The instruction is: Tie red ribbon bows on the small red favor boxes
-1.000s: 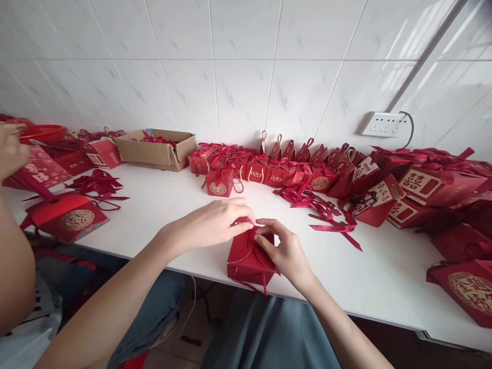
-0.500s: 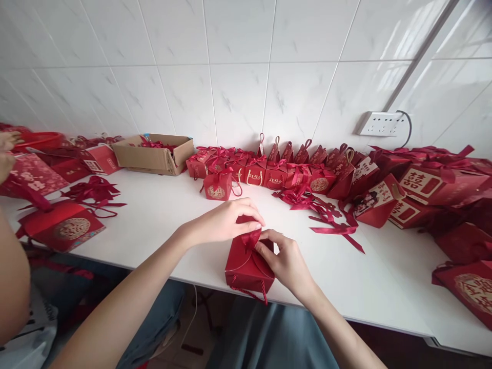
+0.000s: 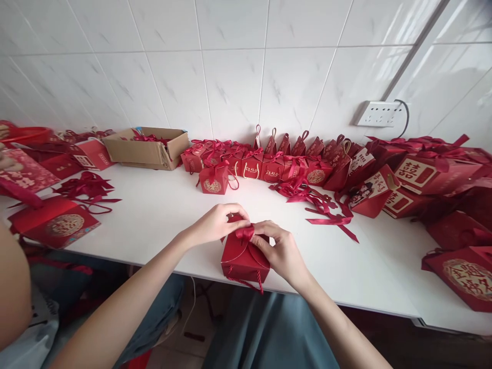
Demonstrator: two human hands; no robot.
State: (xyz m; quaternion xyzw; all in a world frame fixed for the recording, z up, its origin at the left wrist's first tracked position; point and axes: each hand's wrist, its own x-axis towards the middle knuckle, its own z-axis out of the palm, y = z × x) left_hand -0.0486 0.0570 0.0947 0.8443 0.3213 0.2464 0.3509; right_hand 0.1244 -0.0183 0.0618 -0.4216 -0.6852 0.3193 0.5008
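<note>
A small red gift box [image 3: 241, 259] sits at the near edge of the white table [image 3: 161, 210], a cord handle hanging off its front. A dark red ribbon [image 3: 245, 233] lies across its top. My left hand [image 3: 216, 223] pinches the ribbon from the left, fingers curled over the box's back. My right hand [image 3: 280, 251] pinches the ribbon from the right and rests against the box's right side.
A row of finished red boxes [image 3: 265, 164] lines the tiled wall. Loose ribbons [image 3: 319, 205] lie right of centre. A cardboard carton [image 3: 146, 148] stands at the back left. Flat red boxes [image 3: 54, 223] and another person's arm [image 3: 13, 287] are at the left. Larger red boxes [image 3: 457, 277] crowd the right.
Both hands have drawn closer over the box top, and the ribbon has bunched into a small loop between the fingers. The box shifted slightly left in view.
</note>
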